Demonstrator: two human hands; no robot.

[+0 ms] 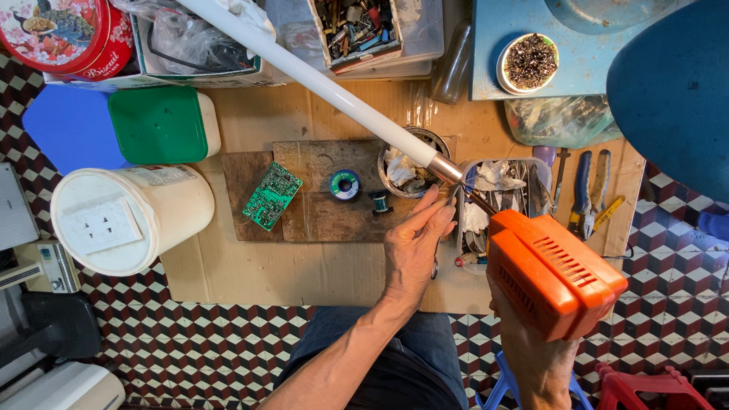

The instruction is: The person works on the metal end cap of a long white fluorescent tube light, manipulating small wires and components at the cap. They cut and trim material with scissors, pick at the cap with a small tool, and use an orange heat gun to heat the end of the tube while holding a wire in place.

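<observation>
Head view: white fluorescent tube slants from top left down to its metal end cap over the workboard. Left hand pinches near that cap, fingers closed, though exactly on what is unclear. Right hand clamps an orange soldering gun, tip at the cap. Green circuit board and solder spool lie nearby.

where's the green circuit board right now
The green circuit board lies on the wooden board, left of the solder spool and right of the white bucket.

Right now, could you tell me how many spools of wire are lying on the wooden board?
2: a larger spool mid-board, and a small spool just right of it. Others may hide in the tins.
</observation>
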